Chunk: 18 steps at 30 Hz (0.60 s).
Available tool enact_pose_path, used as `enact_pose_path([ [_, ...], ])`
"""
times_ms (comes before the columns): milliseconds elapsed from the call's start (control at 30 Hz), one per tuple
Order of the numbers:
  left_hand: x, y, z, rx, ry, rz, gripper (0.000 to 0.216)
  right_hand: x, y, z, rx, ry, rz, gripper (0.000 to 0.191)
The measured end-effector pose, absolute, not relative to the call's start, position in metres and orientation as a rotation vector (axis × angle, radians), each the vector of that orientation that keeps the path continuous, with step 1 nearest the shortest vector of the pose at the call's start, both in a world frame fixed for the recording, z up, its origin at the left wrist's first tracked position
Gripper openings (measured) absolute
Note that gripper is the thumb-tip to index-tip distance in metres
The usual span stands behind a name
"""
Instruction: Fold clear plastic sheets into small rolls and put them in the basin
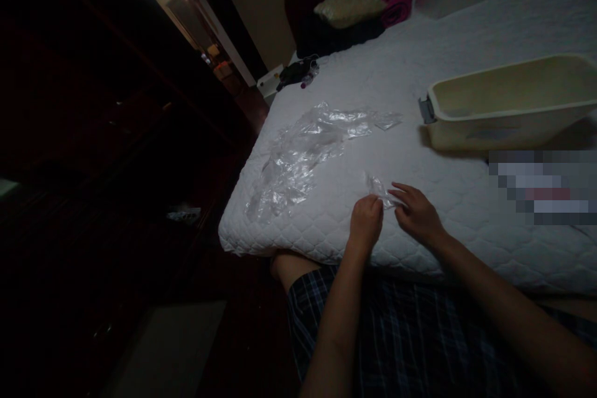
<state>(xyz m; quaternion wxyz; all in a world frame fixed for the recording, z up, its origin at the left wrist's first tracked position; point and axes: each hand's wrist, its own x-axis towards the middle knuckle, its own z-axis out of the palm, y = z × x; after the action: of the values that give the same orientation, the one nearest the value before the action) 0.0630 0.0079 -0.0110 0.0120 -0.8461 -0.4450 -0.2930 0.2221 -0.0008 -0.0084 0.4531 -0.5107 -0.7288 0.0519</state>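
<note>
Plaid shorts (pixel 396 336) at 6 o'clock; left hand (pixel 367 219) pinching clear plastic bag (pixel 374 184), long axis 11-to-5, loose end toward 11; right hand (pixel 416 212) part-spread at its 5 o'clock end.

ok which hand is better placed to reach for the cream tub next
Probably the right hand: it is nearer the cream tub and looks more open. The left hand sits farther off and seems closed on the small clear plastic piece.

Your two bare forearms (pixel 344 311), stretched forward and converging; your left hand (pixel 367 221), curled inward; your right hand (pixel 418 212), just beside it, loosely outspread.
</note>
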Motion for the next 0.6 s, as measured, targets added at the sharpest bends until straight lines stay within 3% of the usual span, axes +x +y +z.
enact_pose_path([
  [100, 0.063, 0.009, -0.012, -2.625, -1.405, -0.947, 0.017, 0.223, 0.002, -0.013, -1.203, -1.936, 0.169, 0.043],
  [200, 0.062, 0.008, -0.012, -2.629, -1.42, -1.003, 0.02, 0.223, 0.004, -0.017, -1.211, -1.956, 0.206, 0.034],
  [467, 0.057, -0.003, -0.003, -2.663, -1.409, -1.254, 0.038, 0.221, 0.0, -0.008, -1.213, -1.799, 0.226, 0.026],
  [600, 0.055, 0.0, -0.001, -2.649, -1.404, -1.429, 0.036, 0.222, -0.003, -0.001, -1.28, -1.699, 0.303, 0.027],
])
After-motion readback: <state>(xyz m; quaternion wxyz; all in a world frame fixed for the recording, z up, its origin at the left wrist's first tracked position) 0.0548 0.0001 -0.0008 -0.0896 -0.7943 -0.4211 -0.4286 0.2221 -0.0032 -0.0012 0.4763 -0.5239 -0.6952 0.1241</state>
